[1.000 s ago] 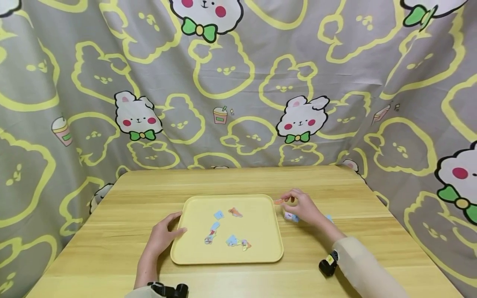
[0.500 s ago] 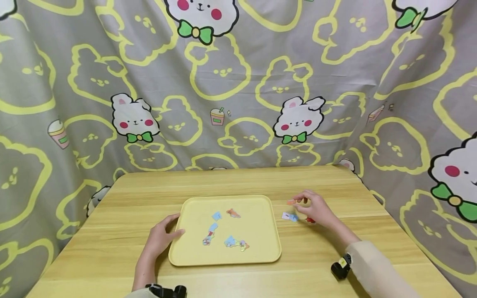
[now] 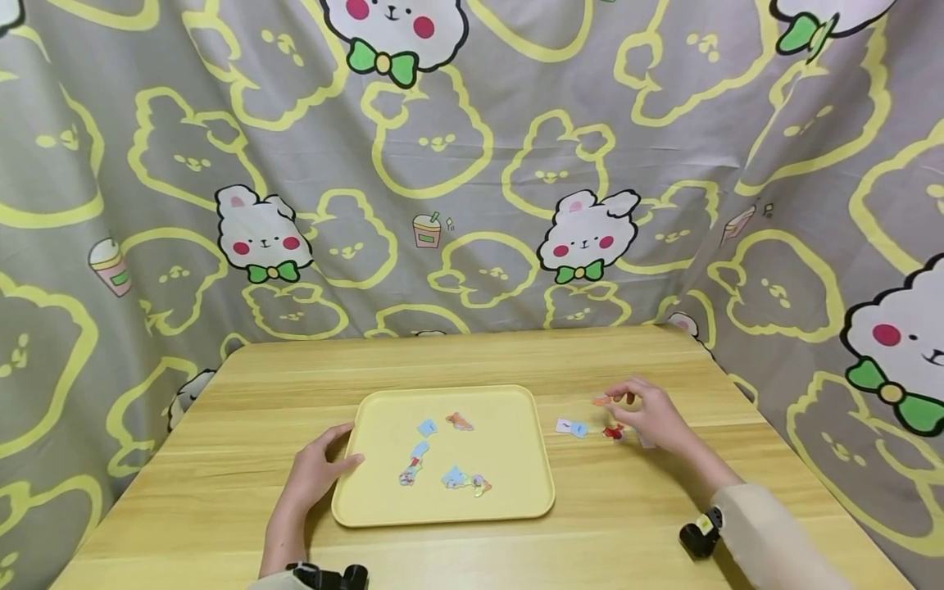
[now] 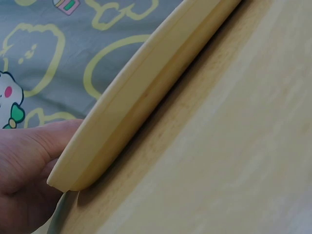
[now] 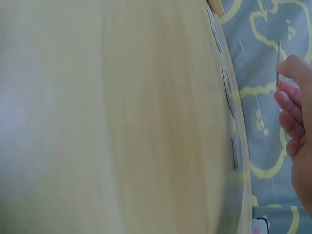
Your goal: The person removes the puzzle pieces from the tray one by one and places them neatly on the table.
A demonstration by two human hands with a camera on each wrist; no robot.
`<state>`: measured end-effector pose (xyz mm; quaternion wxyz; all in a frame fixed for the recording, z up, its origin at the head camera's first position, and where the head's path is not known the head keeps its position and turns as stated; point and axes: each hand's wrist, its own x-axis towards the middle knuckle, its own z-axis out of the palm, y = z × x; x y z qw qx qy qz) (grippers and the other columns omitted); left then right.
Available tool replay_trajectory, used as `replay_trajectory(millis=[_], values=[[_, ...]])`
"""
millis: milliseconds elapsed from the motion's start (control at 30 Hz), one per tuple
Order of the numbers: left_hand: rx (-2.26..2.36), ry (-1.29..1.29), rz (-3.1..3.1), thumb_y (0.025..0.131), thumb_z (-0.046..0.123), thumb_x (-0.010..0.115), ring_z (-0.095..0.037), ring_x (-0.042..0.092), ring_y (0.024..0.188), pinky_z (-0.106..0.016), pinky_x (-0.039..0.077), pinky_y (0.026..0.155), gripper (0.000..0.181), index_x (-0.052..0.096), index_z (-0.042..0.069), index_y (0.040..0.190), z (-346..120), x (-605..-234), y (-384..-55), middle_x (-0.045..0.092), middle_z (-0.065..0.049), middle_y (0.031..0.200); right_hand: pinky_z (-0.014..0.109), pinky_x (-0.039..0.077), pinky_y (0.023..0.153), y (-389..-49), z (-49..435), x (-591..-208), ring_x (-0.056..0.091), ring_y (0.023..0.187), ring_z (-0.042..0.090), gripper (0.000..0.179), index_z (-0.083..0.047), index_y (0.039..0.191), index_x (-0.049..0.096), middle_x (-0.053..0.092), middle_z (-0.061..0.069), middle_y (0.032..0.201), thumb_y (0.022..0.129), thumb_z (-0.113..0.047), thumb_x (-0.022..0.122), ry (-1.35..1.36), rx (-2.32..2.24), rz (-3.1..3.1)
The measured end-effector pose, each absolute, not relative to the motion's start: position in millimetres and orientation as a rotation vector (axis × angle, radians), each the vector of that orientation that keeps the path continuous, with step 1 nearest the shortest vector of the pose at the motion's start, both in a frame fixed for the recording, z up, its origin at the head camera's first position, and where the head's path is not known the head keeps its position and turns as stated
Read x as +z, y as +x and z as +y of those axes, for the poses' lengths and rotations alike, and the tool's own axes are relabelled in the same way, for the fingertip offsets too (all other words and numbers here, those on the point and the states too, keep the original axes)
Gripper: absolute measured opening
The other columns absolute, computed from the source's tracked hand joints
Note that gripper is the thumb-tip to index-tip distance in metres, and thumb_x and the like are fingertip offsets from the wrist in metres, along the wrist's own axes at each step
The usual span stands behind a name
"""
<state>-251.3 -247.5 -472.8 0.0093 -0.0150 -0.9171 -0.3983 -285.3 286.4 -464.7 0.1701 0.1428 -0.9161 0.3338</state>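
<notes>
My right hand pinches a thin orange puzzle piece between thumb and fingers, raised above the table to the right of the tray. In the right wrist view that piece appears edge-on. Below the hand lie a red piece and a pale piece partly covered by it; a white-and-blue piece lies nearer the tray. My left hand grips the left edge of the yellow tray, thumb at the rim. On the tray are an orange-brown piece, a blue piece and two joined groups.
One joined group lies left of the tray's middle, the other nearer its front. Wooden table surrounds the tray. A grey patterned curtain hangs behind the table and along its sides.
My right hand has moved right, away from the tray's edge, with the orange puzzle piece still pinched, uncovering the red piece. My left hand has stayed at the tray.
</notes>
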Motion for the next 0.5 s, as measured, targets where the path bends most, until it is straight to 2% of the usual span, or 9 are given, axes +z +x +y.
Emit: replay_trajectory(millis=[233, 500], values=[[-1.229, -0.045, -2.876, 0.089, 0.019, 0.072, -0.047, 0.037, 0.14, -0.06, 0.032, 0.116, 0.059, 0.049, 0.007, 0.142, -248, -472, -252, 0.045, -0.025, 0.148, 0.019, 0.044, 0.062, -280, 304, -467, 0.047, 0.078, 0.001, 0.016, -0.008, 0.098, 0.071, 0.066, 0.004, 0.091, 0.083, -0.007, 0.075, 0.41, 0.917, -2.578], [-1.242, -0.041, -2.882, 0.089, 0.022, 0.072, -0.047, 0.035, 0.141, -0.061, 0.031, 0.116, 0.06, 0.049, 0.008, 0.143, -247, -470, -250, 0.044, -0.025, 0.149, 0.02, 0.042, 0.062, -271, 322, -469, 0.046, 0.077, -0.002, 0.015, -0.01, 0.096, 0.071, 0.065, 0.001, 0.088, 0.082, -0.007, 0.075, 0.39, 0.867, -2.583]])
